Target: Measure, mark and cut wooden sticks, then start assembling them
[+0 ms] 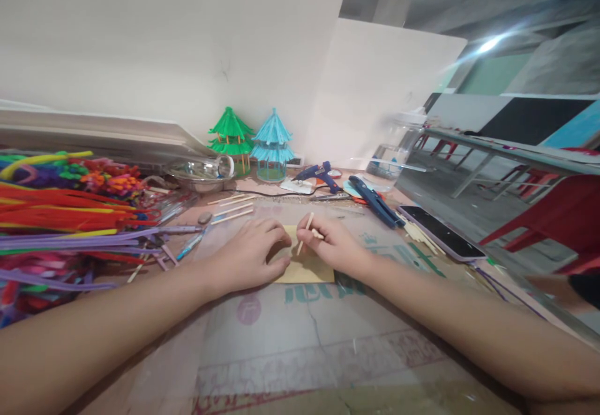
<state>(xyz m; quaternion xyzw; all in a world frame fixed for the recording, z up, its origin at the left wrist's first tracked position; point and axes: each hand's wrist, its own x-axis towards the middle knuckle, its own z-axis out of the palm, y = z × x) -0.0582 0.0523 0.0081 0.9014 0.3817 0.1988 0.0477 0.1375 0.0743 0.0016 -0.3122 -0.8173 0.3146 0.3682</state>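
Note:
A small yellow square sheet lies flat on the worktop in front of me. My left hand rests on its left side, thumb apart from the curved fingers, with nothing visible in the grasp. Over the sheet's right side, my right hand pinches a short pale wooden stick between thumb and fingers, its lower end close to the sheet. A second pale stick end pokes out by the same fingers. Several loose wooden sticks lie beyond my left hand.
Coloured pipe cleaners pile up at left. Behind stand a green pagoda model and a blue one. A glue gun, a blue utility knife, a phone and a clear jug line the back and right.

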